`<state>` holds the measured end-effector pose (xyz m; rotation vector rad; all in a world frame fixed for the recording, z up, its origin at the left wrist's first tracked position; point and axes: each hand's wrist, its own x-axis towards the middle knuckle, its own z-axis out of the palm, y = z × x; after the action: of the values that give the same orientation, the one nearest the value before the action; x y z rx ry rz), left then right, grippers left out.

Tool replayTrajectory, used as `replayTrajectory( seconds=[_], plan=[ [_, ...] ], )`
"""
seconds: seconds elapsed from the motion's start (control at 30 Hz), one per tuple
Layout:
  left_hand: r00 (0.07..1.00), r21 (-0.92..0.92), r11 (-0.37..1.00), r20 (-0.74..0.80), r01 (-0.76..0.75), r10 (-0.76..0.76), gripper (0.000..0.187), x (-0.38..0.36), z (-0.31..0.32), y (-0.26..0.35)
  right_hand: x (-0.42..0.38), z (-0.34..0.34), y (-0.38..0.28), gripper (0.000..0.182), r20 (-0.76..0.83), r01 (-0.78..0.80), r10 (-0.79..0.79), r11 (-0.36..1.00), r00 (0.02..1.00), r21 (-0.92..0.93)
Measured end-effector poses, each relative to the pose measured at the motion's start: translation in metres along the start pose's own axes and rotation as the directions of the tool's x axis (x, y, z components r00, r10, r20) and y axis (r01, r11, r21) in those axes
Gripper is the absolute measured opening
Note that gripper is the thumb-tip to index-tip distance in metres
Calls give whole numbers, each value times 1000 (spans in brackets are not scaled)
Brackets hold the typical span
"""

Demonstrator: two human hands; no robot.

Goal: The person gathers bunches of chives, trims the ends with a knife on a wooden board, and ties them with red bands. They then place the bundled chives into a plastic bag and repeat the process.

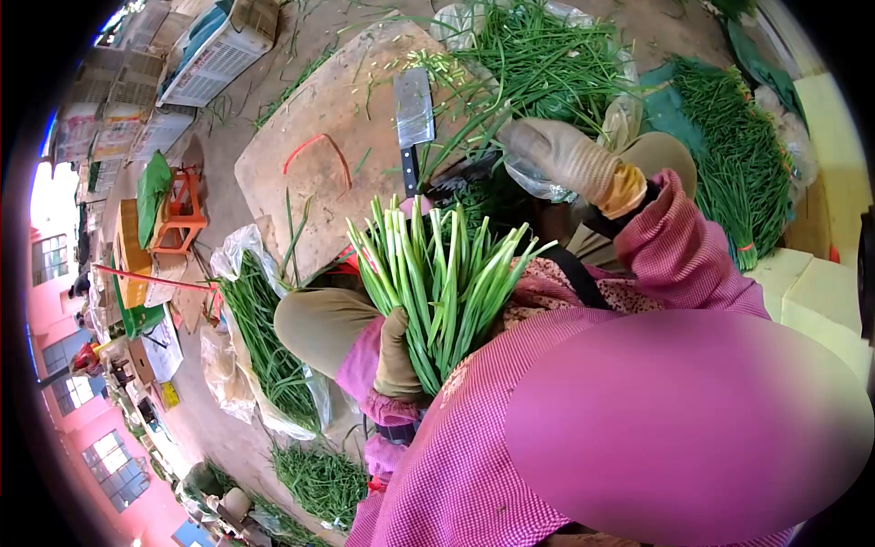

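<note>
My left hand (396,360), in a tan glove, is wrapped around a thick bunch of green chives (437,283). Their pale cut ends fan upward in front of my body. My gloved right hand (558,153) is at the near edge of a loose pile of chives (547,59) on plastic. Its fingers are drawn together, with a few thin stalks at their tips; the grip is partly hidden. Between the hands and the far edge, a cleaver (415,109) with a black handle rests on a wooden board (310,128). A red strip (319,146) lies on that board.
Tied chives (729,137) lie on green cloth at the right. Another pile of chives (269,342) sits in plastic at the left, with more chives (321,479) below it. An orange stool (180,211) and white crates (223,55) stand farther left.
</note>
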<state>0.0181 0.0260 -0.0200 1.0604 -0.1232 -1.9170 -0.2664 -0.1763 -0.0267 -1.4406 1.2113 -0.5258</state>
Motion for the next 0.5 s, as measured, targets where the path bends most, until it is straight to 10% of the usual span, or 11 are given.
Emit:
replayTrajectory(
  seconds=[0.1, 0.17, 0.2, 0.23, 0.3, 0.33, 0.5],
  plan=[
    [1000, -30, 999, 15, 13, -13, 65, 0, 0, -2, -13, -1, 20, 33, 224, -148, 72, 927, 972, 346],
    [1000, -19, 1000, 10, 4, -4, 65, 0, 4, -2, -18, 12, 17, 34, 428, -234, 115, 943, 896, 236],
    [1000, -28, 1000, 21, 3, -3, 66, 1, 2, -2, -20, 19, 11, 36, 534, 24, -115, 985, 837, 173],
    [1000, -26, 1000, 19, 2, -1, 66, 1, 1, -2, -26, 20, 3, 47, 575, -67, 97, 995, 812, -73],
    [1000, -47, 999, 25, 3, -2, 65, 0, 0, -3, -20, 30, 6, 36, 696, 500, -323, 864, 641, -59],
    [1000, -30, 1000, 12, -4, 4, 64, 0, 2, -2, -28, 32, 8, 28, 606, 161, -3, 965, 795, -207],
    [995, -31, 999, 90, 42, -39, 61, 7, -3, -7, -29, 22, 17, 22, 575, 361, -153, 893, 804, -269]
  ],
)
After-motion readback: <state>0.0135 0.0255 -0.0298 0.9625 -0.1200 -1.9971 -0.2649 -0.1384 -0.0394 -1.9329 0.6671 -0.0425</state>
